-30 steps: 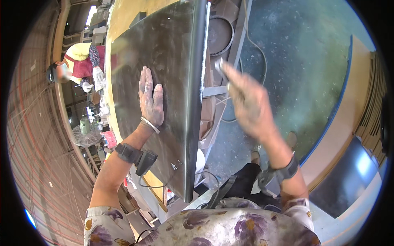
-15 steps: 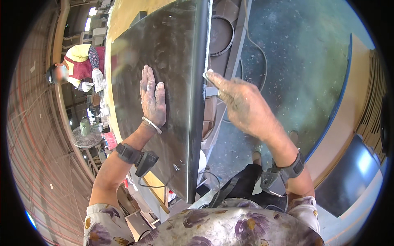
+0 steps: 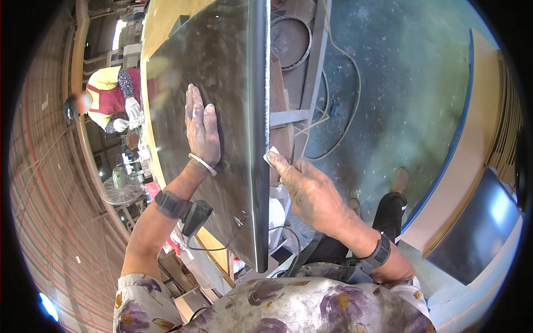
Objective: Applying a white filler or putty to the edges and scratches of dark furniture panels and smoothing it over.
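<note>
A large dark, glossy panel [image 3: 222, 61] with a rounded right edge lies before me, smudged with pale dust. My left hand [image 3: 203, 132] rests flat on its top, fingers stretched out and holding nothing. Beyond the right edge, my right hand [image 3: 315, 195] pinches a small white flat piece [image 3: 271, 156] between thumb and finger. That piece touches the panel's side edge, where a whitish line runs. What the piece is made of cannot be made out, and my curled fingers hide part of it.
Under the panel stand a grey frame [image 3: 290, 117], cardboard and a round tub [image 3: 291, 42]. A hose [image 3: 355, 105] loops over the floor. At right, another dark panel [image 3: 472, 227] leans by stacked boards. A person in gloves [image 3: 114, 97] works across the table, near a fan [image 3: 120, 186].
My right hand has slid toward me along the panel's edge with the white piece. My left hand stays flat on the panel. My view has shifted slightly, and one foot now shows farther right.
</note>
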Tool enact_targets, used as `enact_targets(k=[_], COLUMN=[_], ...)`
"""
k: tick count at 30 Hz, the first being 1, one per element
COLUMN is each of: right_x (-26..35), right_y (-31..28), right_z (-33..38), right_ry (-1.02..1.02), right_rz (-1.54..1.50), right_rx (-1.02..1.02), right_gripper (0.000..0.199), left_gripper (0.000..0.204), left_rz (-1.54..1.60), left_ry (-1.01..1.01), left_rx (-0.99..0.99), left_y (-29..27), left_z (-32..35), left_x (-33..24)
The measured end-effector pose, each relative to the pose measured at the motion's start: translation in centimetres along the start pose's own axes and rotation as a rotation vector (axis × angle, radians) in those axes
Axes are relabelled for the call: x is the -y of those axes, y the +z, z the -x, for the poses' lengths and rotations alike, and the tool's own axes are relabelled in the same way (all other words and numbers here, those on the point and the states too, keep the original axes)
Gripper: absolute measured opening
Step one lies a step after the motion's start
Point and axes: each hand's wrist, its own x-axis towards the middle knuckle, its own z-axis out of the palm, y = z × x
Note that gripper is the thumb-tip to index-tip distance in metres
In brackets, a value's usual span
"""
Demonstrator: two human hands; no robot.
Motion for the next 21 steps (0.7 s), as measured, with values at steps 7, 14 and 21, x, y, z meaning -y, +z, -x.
enact_targets(k=[7, 14, 21], right_x=[-0.7, -0.3, 0.4], right_y=[1.6, 0.4, 1.9], right_z=[3.2, 5.1, 4.7], right_ry=[-0.053, 0.358, 0.217], right_rz=[-0.015, -0.625, -0.644], right_rx=[0.037, -0.312, -0.360], right_gripper=[0.052, 0.033, 0.033], left_gripper=[0.048, 0.052, 0.056], left_rz=[0.034, 0.087, 0.043], left_ry=[0.002, -0.029, 0.033], left_rx=[-0.032, -0.097, -0.016], left_y=[0.3, 0.8, -0.2], left_z=[0.6, -0.4, 8.7], left_x=[1.4, 1.6, 1.9])
